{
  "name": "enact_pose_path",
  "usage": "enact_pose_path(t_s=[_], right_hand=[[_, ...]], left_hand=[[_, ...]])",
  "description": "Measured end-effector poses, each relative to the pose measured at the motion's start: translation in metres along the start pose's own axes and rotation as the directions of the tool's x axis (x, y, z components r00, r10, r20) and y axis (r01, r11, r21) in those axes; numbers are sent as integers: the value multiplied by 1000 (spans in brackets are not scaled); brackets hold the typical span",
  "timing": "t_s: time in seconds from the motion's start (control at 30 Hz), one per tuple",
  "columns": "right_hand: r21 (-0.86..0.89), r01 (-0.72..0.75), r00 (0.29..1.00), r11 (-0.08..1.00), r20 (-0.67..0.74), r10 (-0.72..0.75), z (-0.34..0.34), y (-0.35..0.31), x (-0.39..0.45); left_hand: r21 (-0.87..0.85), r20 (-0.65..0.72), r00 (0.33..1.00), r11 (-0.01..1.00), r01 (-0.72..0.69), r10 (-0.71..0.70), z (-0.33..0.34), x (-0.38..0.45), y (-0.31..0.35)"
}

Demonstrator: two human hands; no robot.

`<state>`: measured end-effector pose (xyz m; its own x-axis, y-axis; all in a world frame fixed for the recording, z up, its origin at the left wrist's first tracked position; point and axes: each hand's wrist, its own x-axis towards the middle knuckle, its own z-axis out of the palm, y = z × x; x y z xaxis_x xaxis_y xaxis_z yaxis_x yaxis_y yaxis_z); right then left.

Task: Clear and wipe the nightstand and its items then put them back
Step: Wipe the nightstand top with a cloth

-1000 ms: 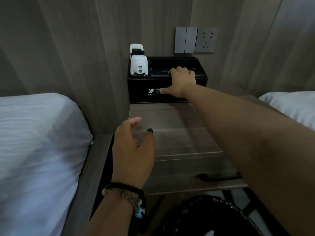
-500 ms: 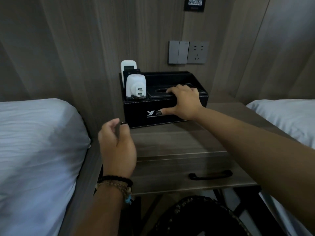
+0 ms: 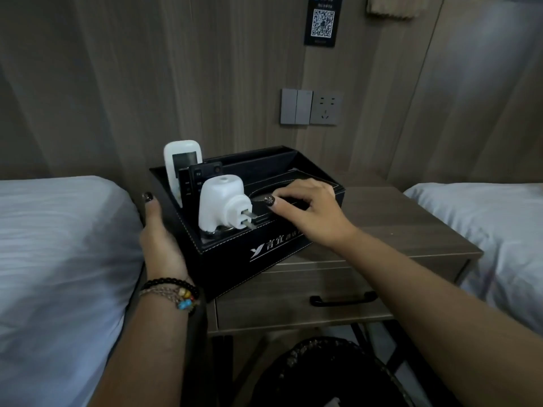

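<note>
Hands (image 3: 160,230) (image 3: 308,210) clamped on black organizer box (image 3: 264,254), left at side, right on top.

Black organizer box (image 3: 264,259) tilted, overhanging wooden nightstand (image 3: 411,224) front-left corner, holding remotes, white plug

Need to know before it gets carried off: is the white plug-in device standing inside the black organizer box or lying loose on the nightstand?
Inside. The white plug-in device stands upright in the front left compartment of the black leather organizer box, prongs facing forward.
</note>
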<state>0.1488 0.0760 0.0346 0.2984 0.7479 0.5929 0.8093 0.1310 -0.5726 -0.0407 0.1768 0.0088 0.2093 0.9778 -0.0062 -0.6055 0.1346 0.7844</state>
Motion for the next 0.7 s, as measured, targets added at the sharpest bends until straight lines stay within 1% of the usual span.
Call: enact_pose_path(t_s=[0.1, 0.13, 0.17, 0.2, 0.23, 0.27, 0.3, 0.33, 0.37, 0.4, 0.43, 0.47, 0.53, 0.6, 0.67, 0.7], right_hand=[[-17, -22, 999, 1000, -50, 22, 2, -17, -17], [3, -25, 997, 1000, -77, 25, 0, -24, -25], [65, -39, 989, 997, -137, 48, -2, -32, -34], [178, -77, 969, 981, -219, 116, -4, -41, -47], [331, -140, 923, 933, -298, 244, -3, -51, -62], [494, -213, 849, 843, -332, 410, 0, -61, -77], [633, -300, 760, 714, -293, 580, 5, -68, -90], [723, -403, 670, 561, -184, 719, 11, -74, -99], [759, -508, 588, 407, -40, 808, 18, -76, -104], [760, -592, 512, 269, 96, 854, 25, -77, -105], [754, -637, 453, 160, 199, 869, 28, -78, -102], [755, -652, 429, 76, 284, 857, 31, -82, -95], [770, -637, 444, -24, 392, 806, 36, -90, -84], [783, -618, 432, -72, 415, 801, 41, -98, -76], [809, -583, 415, -80, 381, 826, 47, -102, -72], [819, -568, 423, -81, 375, 825, 49, -103, -70]], left_hand=[[-26, 63, 998, 999, 30, -28, 2, -1, 12], [-2, 64, 997, 999, 42, -41, 3, -6, 17], [14, 72, 995, 998, 63, -64, 5, -11, 21], [25, 110, 991, 997, 78, -80, 5, -16, 23], [40, 144, 985, 995, 86, -91, 5, -21, 24], [52, 163, 981, 994, 100, -107, 8, -29, 27], [60, 172, 977, 992, 114, -123, 10, -37, 30], [71, 181, 974, 989, 126, -137, 9, -41, 31], [83, 165, 975, 987, 140, -152, 7, -41, 32], [108, 161, 973, 983, 152, -168, 4, -43, 34], [129, 174, 968, 979, 159, -180, 1, -43, 36], [161, 161, 968, 973, 165, -191, -3, -44, 38], [236, 142, 971, 959, 156, -193, -10, -46, 41], [266, 127, 974, 953, 147, -186, -15, -50, 44], [266, 106, 978, 953, 146, -180, -19, -55, 45], [268, 83, 982, 953, 140, -167, -22, -58, 45]])
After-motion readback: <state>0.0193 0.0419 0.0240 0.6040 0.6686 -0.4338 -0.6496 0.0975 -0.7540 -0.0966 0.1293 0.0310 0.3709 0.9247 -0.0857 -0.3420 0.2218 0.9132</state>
